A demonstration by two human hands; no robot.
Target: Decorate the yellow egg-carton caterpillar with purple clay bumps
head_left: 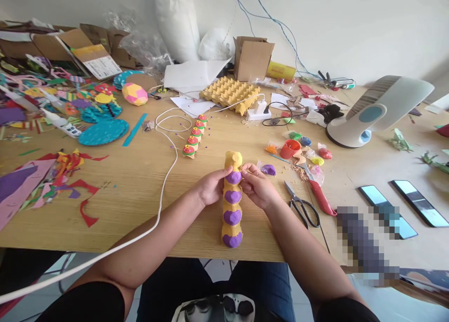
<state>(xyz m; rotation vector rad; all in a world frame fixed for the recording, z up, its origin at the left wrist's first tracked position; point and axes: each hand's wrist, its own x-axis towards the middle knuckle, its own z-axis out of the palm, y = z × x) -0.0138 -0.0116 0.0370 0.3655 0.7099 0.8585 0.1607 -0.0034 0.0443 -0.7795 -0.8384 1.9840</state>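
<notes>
A yellow egg-carton strip [232, 209] with purple clay heart caps lies lengthwise on the wooden table [140, 181] in front of me. My left hand [210, 187] grips its left side near the upper purple cap, fingers curled around it. My right hand [257, 186] is closed in a pinch at the strip's right side, beside that same cap; what it pinches is too small to make out. A lump of purple clay [268, 169] lies just right of my right hand.
Black scissors [303, 208] and a red-handled cutter [321, 195] lie to the right. Clay pieces and a red cup [289, 149], a finished decorated strip [195, 137], a yellow egg tray [229, 92], a white fan [375, 111], a white cable [164, 181], paper scraps [66, 177] and two phones [414, 202] surround.
</notes>
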